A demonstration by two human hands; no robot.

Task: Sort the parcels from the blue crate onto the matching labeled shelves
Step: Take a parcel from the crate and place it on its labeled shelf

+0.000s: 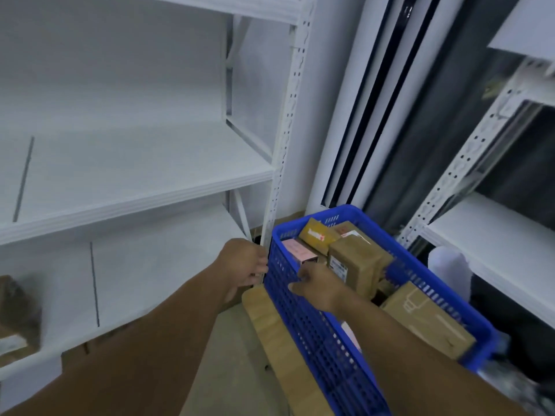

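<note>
The right hand (pixel 319 288) sits on the long rim of the blue crate (pixel 303 319). Its thumb is stretched along the outside of the wall and its fingers bend over the rim, so it grips that edge. Just past its fingertips lies a pink box (pixel 298 250). Right of that box, beside the hand, a brown box (pixel 357 265) with a printed label stands on end. Beyond both, a yellow-brown parcel (pixel 315 234) leans at the crate's far end. Behind the wrist, nearer the person, a large cardboard box (pixel 426 322) fills the near end.

The left hand (pixel 244 262) is at the crate's far left corner with its fingers curled. I cannot tell whether they hold the corner or the white upright (pixel 285 145) there.

Below both hands the crate rests on a wooden board (pixel 270 325). Left of the left hand run the white shelves (pixel 135 175), and a brown parcel (pixel 18 310) lies at the far left of the lower one.
</note>
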